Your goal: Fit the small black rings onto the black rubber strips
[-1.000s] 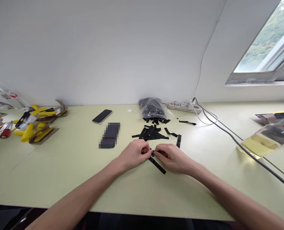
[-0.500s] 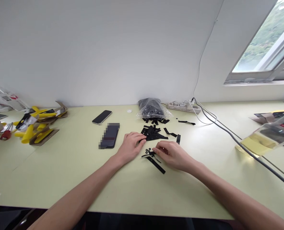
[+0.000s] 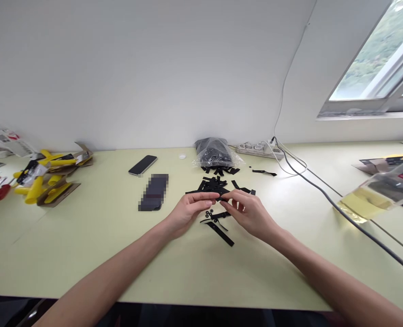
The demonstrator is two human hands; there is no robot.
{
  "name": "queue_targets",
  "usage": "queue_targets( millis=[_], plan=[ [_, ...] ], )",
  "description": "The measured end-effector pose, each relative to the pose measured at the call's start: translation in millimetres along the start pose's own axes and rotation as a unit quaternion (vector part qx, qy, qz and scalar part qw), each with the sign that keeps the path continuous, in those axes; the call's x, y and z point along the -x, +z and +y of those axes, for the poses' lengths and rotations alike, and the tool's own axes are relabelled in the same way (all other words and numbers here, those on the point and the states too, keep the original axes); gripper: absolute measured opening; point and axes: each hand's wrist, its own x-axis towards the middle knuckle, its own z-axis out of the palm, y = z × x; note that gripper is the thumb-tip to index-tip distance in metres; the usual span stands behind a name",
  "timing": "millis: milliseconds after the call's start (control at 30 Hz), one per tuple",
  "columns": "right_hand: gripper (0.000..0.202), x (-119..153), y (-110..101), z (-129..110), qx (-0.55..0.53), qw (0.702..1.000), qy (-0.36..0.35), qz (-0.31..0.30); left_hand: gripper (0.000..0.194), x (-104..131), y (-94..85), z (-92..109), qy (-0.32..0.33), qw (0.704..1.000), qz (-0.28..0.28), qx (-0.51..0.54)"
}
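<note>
My left hand and my right hand meet fingertip to fingertip over the table. Between their pinched fingers is a black strip, partly hidden. Just beyond the fingers lies a pile of black strips. Nearer to me, below the fingertips, are several small black rings and a few loose strips, one long and straight. Behind the pile sits a clear plastic bag full of black pieces.
Two phones, one slim and one partly pixelated, lie to the left. Yellow tools with cardboard are far left. At right are a power strip, a dark cable and a clear container with yellow contents.
My hands have come together, the left moving slightly down and right, the right moving up. A black strip is now between the fingertips. Another strip now shows near the rings.
</note>
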Motion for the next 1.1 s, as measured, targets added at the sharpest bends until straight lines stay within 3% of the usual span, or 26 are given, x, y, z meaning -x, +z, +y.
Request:
queue_targets(
  millis=[100, 233, 333, 400, 500, 567, 767, 933, 1100],
  plan=[
    [0.023, -1.0, 0.2, 1.6, -0.006, 1.0, 0.01, -0.014, 0.031, -0.4, 1.3, 2.1, 0.009, 0.999, 0.021, 0.033],
    [0.036, -2.2, -0.3, 0.4, 0.006, 0.999, 0.021, -0.029, 0.042, -0.8, 2.6, 3.1, 0.032, 0.999, 0.022, 0.031],
    [0.039, -1.8, 0.1, -1.2, -0.001, 0.998, 0.046, -0.05, 0.049, 2.7, 4.1, 2.0, 0.116, 0.986, 0.078, -0.093],
    [0.037, -0.7, 1.0, -2.3, -0.013, 0.995, 0.062, -0.072, 0.035, 7.3, 5.4, 1.5, 0.201, 0.94, 0.11, -0.252],
    [0.032, 1.3, 2.5, -4.9, -0.027, 0.993, 0.071, -0.091, 0.013, 13.5, 6.9, 1.0, 0.276, 0.857, 0.056, -0.432],
    [0.03, 2.5, 3.4, -6.9, -0.031, 0.993, 0.061, -0.1, 0.012, 14.8, 7.0, 0.0, 0.282, 0.835, 0.022, -0.472],
    [0.032, 5.5, 6.5, -7.1, -0.024, 0.989, 0.029, -0.14, 0.012, 9.3, 1.5, -6.2, 0.297, 0.804, 0.015, -0.516],
    [0.034, 6.9, 7.7, -5.6, -0.01, 0.986, 0.009, -0.167, 0.018, 8.3, 0.8, -8.9, 0.301, 0.804, -0.028, -0.513],
    [0.032, 6.6, 7.9, -5.7, -0.004, 0.983, -0.02, -0.18, 0.017, 8.8, 4.1, -11.3, 0.28, 0.8, -0.029, -0.53]
  ],
)
